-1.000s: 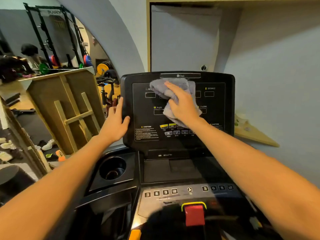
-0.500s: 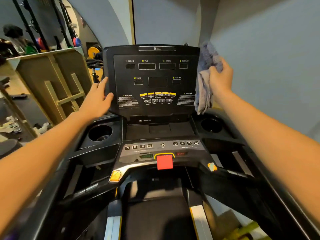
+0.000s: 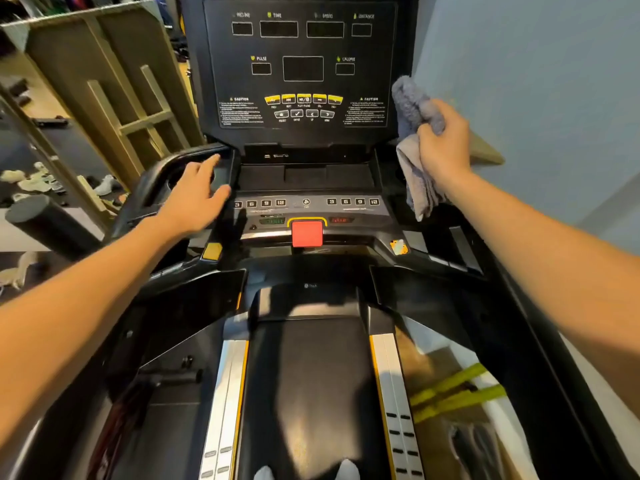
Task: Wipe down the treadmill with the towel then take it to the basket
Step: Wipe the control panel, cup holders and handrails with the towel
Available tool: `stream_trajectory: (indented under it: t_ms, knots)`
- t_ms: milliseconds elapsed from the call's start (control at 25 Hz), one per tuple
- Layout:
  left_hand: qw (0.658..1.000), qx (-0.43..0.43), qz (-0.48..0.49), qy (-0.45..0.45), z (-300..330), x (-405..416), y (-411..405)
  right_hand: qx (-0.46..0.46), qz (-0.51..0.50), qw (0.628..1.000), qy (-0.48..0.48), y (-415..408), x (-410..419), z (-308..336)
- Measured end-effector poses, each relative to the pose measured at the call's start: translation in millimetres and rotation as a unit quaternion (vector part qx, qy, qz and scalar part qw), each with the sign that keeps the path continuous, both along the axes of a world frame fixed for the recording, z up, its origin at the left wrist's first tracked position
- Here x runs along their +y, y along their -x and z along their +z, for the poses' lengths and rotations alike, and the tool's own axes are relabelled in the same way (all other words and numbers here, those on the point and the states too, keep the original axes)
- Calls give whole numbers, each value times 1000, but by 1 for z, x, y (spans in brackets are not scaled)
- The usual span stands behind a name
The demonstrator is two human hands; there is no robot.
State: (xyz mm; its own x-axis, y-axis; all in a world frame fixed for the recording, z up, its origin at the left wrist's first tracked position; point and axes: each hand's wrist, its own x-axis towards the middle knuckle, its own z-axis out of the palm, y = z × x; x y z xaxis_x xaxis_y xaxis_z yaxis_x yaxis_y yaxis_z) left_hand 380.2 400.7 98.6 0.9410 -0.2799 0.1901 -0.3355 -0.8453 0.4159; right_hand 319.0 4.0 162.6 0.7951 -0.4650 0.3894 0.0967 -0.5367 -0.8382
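A black treadmill fills the view, its upright console panel (image 3: pixel 301 67) ahead and its belt (image 3: pixel 308 382) running toward me. My right hand (image 3: pixel 445 142) grips a bunched grey towel (image 3: pixel 414 147) just off the console's right edge, above the right tray; the towel hangs down below my fist. My left hand (image 3: pixel 195 194) lies flat with fingers spread on the left tray beside the lower button strip (image 3: pixel 304 202). The red stop key (image 3: pixel 307 233) sits in the middle below the strip. No basket is in view.
A blue-grey wall (image 3: pixel 536 81) runs close along the right. A wooden frame (image 3: pixel 114 88) leans at the left, with shoes (image 3: pixel 38 180) and a dark foam roller (image 3: pixel 48 223) on the floor. Green bands (image 3: pixel 457 393) lie beside the belt at the right.
My right hand took the towel off the console face to its right edge and lowered slightly. My left hand dropped from the console's left edge to the left tray. The view tilted down.
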Motion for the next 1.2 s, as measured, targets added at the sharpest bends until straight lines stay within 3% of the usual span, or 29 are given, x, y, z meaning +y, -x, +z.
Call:
stream_trajectory:
  t_ms: [240,360,480,600,760,920,1040,1200]
  knots:
    - [996,80,0,-34,-48,7,27,73,20,993,95,23,4,-70]
    - [993,111,-8,-32,-70,13,34,161,61,967,185,35,26,-126]
    - [993,115,-4,-22,-93,21,34,202,-2,917,343,34,48,-151]
    - [996,83,19,-17,-105,22,33,218,-29,913,344,18,62,-140]
    - [997,66,24,-19,-111,22,30,205,-27,917,341,3,90,-137]
    - [998,60,27,-19,-114,22,27,167,54,912,371,-3,131,-134]
    - [998,57,32,-16,-116,23,27,139,153,878,431,7,148,-139]
    - [998,57,39,-14,-118,23,26,133,209,818,520,32,105,-148]
